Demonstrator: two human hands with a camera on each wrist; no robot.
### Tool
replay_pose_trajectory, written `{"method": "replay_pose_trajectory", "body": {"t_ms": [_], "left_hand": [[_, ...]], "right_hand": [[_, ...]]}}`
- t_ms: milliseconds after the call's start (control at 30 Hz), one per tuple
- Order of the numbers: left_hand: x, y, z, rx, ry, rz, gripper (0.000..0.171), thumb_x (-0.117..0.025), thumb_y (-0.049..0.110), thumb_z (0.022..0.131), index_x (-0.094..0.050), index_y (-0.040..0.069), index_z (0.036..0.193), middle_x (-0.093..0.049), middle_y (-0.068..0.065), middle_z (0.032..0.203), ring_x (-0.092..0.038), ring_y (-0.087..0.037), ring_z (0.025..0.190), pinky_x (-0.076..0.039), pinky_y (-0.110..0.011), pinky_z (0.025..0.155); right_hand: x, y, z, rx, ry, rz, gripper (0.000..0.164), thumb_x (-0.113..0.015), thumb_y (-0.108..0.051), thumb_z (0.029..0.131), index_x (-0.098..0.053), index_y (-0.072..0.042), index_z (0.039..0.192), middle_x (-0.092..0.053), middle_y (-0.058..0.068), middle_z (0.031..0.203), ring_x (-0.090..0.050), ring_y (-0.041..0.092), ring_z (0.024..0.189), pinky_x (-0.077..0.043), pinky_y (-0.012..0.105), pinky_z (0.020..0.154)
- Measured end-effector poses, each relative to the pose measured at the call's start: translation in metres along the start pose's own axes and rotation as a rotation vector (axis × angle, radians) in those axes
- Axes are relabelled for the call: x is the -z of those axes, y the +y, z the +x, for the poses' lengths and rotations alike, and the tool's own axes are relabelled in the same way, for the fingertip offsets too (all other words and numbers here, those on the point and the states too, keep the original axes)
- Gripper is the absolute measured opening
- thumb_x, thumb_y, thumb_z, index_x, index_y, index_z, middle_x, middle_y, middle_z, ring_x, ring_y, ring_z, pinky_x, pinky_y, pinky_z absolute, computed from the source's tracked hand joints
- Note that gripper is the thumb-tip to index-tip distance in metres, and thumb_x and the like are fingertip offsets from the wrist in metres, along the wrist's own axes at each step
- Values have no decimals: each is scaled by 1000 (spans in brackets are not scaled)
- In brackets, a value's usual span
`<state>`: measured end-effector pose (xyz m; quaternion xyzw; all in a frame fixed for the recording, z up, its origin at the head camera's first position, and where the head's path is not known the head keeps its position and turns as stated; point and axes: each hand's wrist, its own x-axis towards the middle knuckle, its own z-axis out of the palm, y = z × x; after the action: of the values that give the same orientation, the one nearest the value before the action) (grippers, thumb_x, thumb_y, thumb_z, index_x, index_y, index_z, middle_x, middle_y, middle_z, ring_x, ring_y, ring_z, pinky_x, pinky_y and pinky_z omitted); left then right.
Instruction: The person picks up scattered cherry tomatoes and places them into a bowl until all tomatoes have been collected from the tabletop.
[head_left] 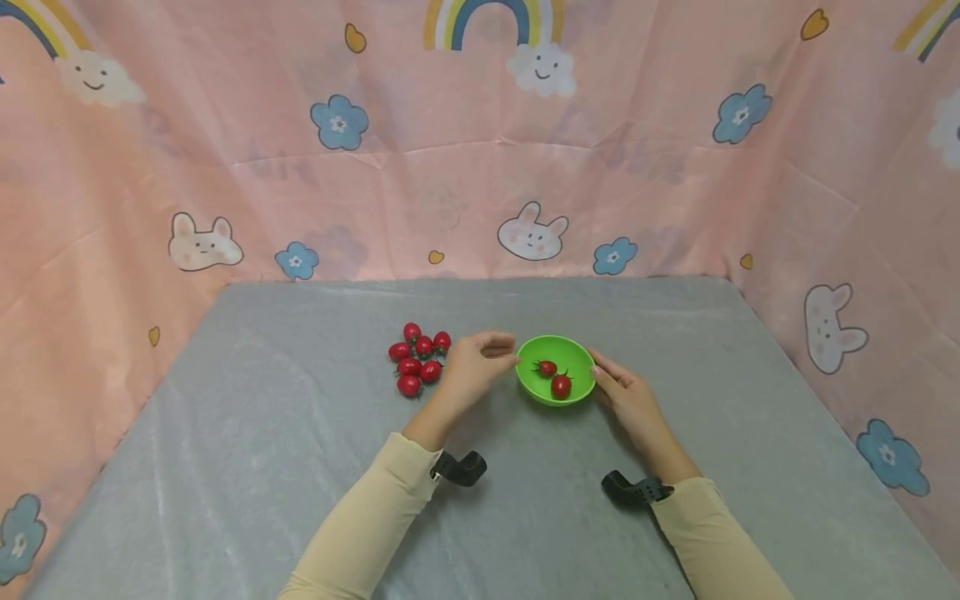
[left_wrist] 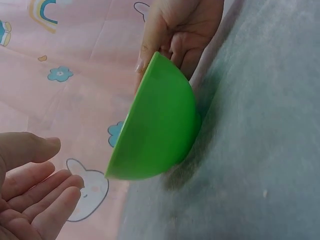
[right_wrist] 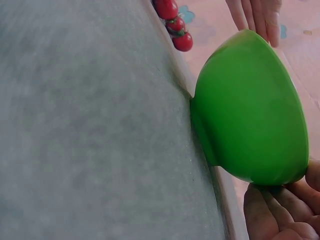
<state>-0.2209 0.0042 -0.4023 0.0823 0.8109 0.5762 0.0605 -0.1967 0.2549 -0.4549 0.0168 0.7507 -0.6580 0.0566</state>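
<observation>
A green bowl [head_left: 555,400] stands on the grey-covered table with two cherry tomatoes [head_left: 561,386] inside. My right hand [head_left: 633,408] holds the bowl's right side, thumb at the rim and fingers against the outer wall [right_wrist: 282,212]. Just left of the bowl is my left hand [head_left: 480,367]; in the left wrist view its loosely bent fingers [left_wrist: 42,200] hold nothing and stand apart from the bowl [left_wrist: 160,125]. Several more red cherry tomatoes [head_left: 408,367] lie grouped on the table to the left of that hand.
The grey cloth [head_left: 247,467] covers the table. A pink patterned curtain [head_left: 420,192] hangs behind the table and along both sides. Each wrist wears a black band with a camera, the left band [head_left: 459,469] and the right band [head_left: 633,490].
</observation>
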Motion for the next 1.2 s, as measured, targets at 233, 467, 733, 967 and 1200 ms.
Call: {"method": "replay_pose_trajectory", "body": {"t_ms": [233, 467, 733, 967, 1200], "left_hand": [[10, -6, -3, 28, 32, -2, 35, -74, 17, 88, -70, 6, 122, -72, -12, 121, -68, -22, 115, -56, -38, 94], [18, -7, -6, 17, 48, -2, 36, -75, 14, 87, -69, 3, 121, -72, -14, 121, -69, -24, 113, -56, -39, 94], [28, -5, -9, 38, 86, 13, 34, -77, 16, 86, -72, 7, 118, -72, -14, 121, -69, -23, 112, -56, -38, 94], [41, -13, -14, 45, 136, 41, 34, -76, 15, 86, -71, 7, 119, -72, -14, 120, -69, -22, 112, -56, -39, 94], [55, -25, -18, 57, 173, -11, 38, -75, 11, 87, -68, 0, 123, -71, -18, 121, -69, -25, 114, -56, -37, 93]], "right_hand": [[-1, 1, 0, 15, -5, 2, 55, -48, -29, 106, -35, -4, 153, -33, 14, 160, -53, -21, 109, -47, 9, 93], [1, 2, 0, 19, -8, 3, 57, -48, -31, 106, -34, -4, 153, -32, 15, 160, -52, -23, 108, -47, 8, 92], [1, 0, -2, 3, -10, -2, 55, -47, -29, 106, -34, -5, 153, -33, 13, 160, -53, -20, 112, -47, 9, 93], [0, 0, -1, -7, -8, -13, 55, -47, -30, 106, -34, -6, 154, -33, 12, 160, -51, -14, 120, -46, 8, 93], [1, 0, 0, 7, -13, -6, 53, -47, -27, 106, -35, -5, 153, -33, 13, 160, -52, -17, 116, -46, 9, 93]]}}
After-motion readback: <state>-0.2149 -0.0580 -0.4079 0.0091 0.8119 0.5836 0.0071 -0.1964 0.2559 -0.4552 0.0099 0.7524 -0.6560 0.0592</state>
